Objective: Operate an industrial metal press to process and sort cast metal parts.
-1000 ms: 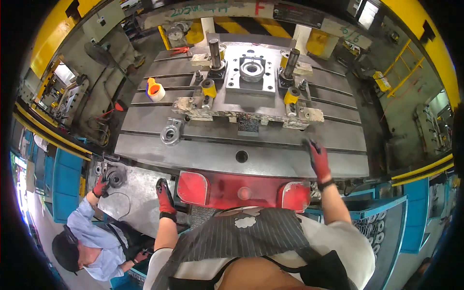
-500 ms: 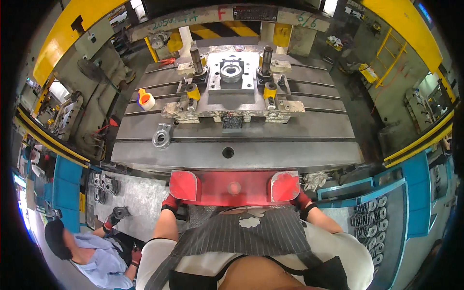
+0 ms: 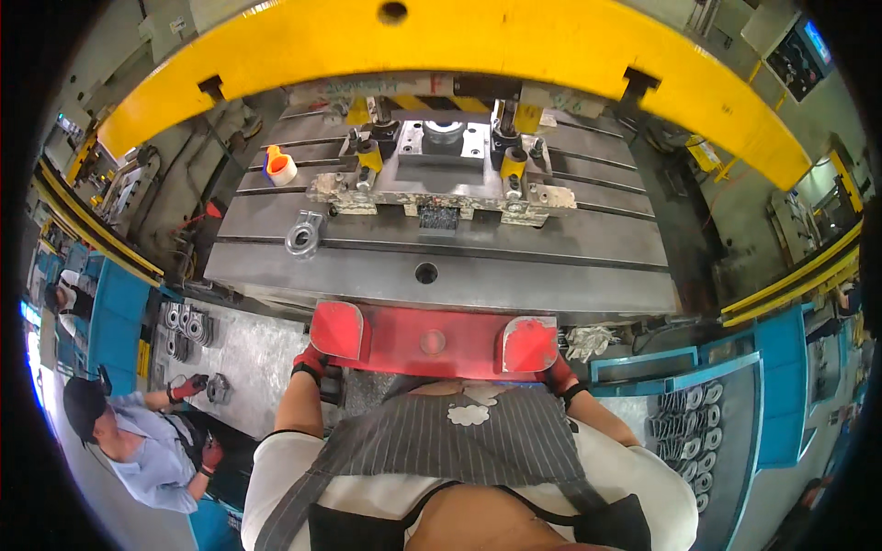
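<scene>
A red control panel [image 3: 432, 342] with two red pads sits at the front edge of the grey press bed [image 3: 441, 275], right before my body. My left hand [image 3: 310, 362], in a red glove, is against the panel's lower left corner under the left pad [image 3: 336, 329]. My right hand [image 3: 558, 375], also gloved red, is tucked under the right pad [image 3: 530, 342], which hides most of it. The fingers of both hands are out of sight. A metal die fixture [image 3: 441, 174] with yellow clamps stands at the back of the bed.
A metal ring part [image 3: 302, 237] and an orange-and-white roll [image 3: 279, 166] lie on the bed's left. A yellow beam [image 3: 459, 37] arches overhead. A co-worker [image 3: 138, 445] at lower left handles a metal part [image 3: 218, 387]. Racks of metal parts [image 3: 684, 432] stand at right, a white rag [image 3: 588, 342] nearby.
My right hand came back from the press bed to the red panel's right pad. Both hands have stayed at the panel since. The yellow beam now spans the top of the view.
</scene>
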The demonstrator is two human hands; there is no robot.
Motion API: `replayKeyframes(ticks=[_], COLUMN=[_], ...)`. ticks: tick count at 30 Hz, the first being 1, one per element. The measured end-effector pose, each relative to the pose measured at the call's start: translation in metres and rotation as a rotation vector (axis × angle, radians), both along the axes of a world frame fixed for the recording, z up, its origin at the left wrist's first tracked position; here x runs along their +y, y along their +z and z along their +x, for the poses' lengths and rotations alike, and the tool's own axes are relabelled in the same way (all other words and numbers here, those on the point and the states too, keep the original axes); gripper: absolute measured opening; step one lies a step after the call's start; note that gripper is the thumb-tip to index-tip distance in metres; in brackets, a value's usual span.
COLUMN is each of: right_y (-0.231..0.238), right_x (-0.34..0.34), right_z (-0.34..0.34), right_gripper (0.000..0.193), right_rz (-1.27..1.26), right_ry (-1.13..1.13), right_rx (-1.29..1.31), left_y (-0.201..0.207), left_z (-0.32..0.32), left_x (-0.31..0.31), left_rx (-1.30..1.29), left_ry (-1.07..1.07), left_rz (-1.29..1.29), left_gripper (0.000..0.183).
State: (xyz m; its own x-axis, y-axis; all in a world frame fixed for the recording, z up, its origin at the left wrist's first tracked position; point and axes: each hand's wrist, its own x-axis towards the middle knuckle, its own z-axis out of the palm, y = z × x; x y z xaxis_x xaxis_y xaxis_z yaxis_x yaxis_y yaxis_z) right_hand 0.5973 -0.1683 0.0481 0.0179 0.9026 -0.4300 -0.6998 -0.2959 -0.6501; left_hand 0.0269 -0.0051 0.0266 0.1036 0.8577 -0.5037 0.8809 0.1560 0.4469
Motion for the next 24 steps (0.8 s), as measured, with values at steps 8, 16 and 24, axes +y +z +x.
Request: replayKeyframes(ticks=[8, 16, 24], right_y=[-0.049, -0.026, 0.115], right_x=[-0.001, -0.012, 0.054], right_z=[0.020, 0.043, -0.003], right_gripper=[0.042, 0.036, 0.022], right_rz=[0.582, 0.137, 0.164], right_ry=[0.253, 0.191, -0.227], right_rx=[-0.982, -1.261, -0.437], left_y=[-0.055, 0.065, 0.132], left_z=[-0.044, 0.014, -0.015], left_x=[0.008, 0.008, 0.176], left_rx=[0.175, -0.707, -0.341], left_ry=[-0.205, 0.427, -0.229], left_rz=[0.141, -0.235, 0.370], left_gripper=[0.051, 0.051, 0.038])
